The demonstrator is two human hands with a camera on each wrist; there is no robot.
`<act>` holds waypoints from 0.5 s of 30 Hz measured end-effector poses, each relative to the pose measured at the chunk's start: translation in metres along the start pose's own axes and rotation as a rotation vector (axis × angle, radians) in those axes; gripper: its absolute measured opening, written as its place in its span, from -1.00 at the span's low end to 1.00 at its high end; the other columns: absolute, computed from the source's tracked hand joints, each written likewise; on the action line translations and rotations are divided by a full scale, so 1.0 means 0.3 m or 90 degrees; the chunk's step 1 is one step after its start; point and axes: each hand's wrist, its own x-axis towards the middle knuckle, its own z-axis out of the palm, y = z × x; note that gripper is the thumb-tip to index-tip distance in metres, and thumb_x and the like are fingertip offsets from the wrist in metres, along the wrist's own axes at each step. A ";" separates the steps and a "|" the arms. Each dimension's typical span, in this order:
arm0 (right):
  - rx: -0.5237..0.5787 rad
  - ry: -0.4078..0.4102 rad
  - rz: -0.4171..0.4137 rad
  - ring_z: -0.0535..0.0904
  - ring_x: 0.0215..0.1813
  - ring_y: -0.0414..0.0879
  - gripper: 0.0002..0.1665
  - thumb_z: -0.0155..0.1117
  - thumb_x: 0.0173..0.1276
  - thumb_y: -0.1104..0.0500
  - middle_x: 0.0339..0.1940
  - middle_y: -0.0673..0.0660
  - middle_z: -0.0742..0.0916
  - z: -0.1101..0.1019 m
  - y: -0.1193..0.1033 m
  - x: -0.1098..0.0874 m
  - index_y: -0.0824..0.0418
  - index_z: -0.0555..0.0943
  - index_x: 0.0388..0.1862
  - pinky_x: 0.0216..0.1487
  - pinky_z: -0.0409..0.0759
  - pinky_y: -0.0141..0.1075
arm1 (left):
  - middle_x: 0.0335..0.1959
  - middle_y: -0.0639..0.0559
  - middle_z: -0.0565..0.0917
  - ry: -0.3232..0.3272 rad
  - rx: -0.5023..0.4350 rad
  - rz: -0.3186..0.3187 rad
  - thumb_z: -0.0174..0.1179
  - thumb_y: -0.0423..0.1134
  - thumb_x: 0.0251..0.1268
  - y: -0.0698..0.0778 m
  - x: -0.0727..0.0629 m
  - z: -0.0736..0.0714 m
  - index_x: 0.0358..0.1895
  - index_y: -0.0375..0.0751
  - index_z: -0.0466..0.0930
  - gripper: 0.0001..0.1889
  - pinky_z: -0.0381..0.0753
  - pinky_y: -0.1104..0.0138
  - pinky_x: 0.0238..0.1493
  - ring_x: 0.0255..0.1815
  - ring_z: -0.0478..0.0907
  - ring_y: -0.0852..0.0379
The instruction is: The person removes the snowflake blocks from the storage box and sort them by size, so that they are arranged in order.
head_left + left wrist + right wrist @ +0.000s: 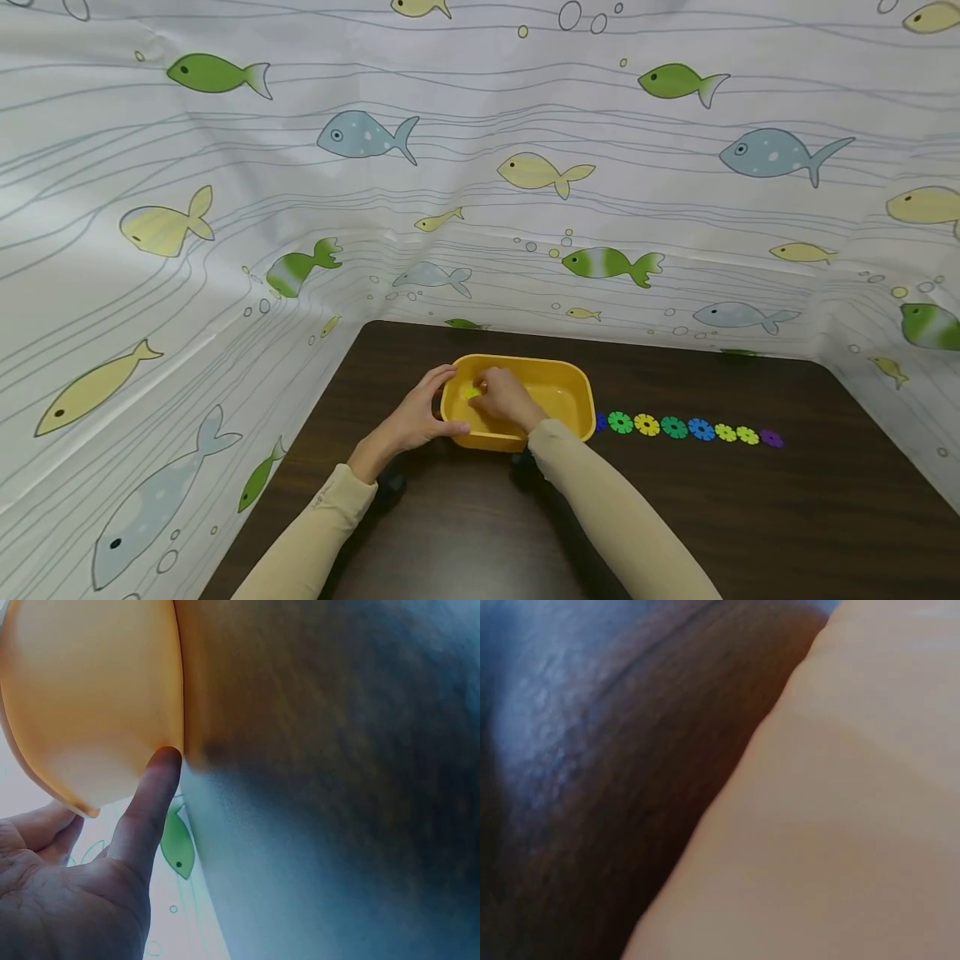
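A yellow plastic basin [558, 398] sits on the dark table. My left hand [415, 419] grips its left end, thumb along the near side and fingers at the far rim. In the left wrist view, the thumb [146, 817] presses the basin's outer wall [97, 690]. My right hand [506, 396] reaches inside, with curled fingertips at a small yellow-green notched flower disc [471, 392] near the left end. The right wrist view shows mostly the pale sleeve [817, 825], and the hand's fingers are hidden there.
Right of the basin, a row of several notched flower discs lies on the table [675, 517], from a blue one [601, 422] partly behind the basin to a purple one [771, 438]. A fish-patterned sheet [480, 225] rises behind and at both sides.
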 end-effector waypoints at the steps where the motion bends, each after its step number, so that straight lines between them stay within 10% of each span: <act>1: 0.007 -0.001 0.001 0.73 -0.03 0.03 -0.56 0.48 0.52 0.14 0.19 0.30 0.84 0.000 0.000 0.002 0.37 0.75 0.25 0.25 0.81 -0.03 | 0.79 -0.22 0.14 0.000 0.000 -0.001 0.58 -0.09 0.33 0.001 -0.001 0.000 0.71 -0.30 0.20 0.00 0.59 -0.14 0.57 0.65 0.38 -0.35; 15: 0.081 -0.010 0.073 0.45 -0.61 -0.07 -0.77 0.55 0.36 0.12 -0.66 0.05 0.52 0.024 0.021 0.032 0.22 0.72 -0.40 -0.60 0.45 -0.37 | 0.79 -0.21 0.15 0.002 0.006 -0.001 0.58 -0.06 0.32 -0.002 0.003 0.002 0.70 -0.30 0.21 0.00 0.52 -0.16 0.62 0.66 0.37 -0.33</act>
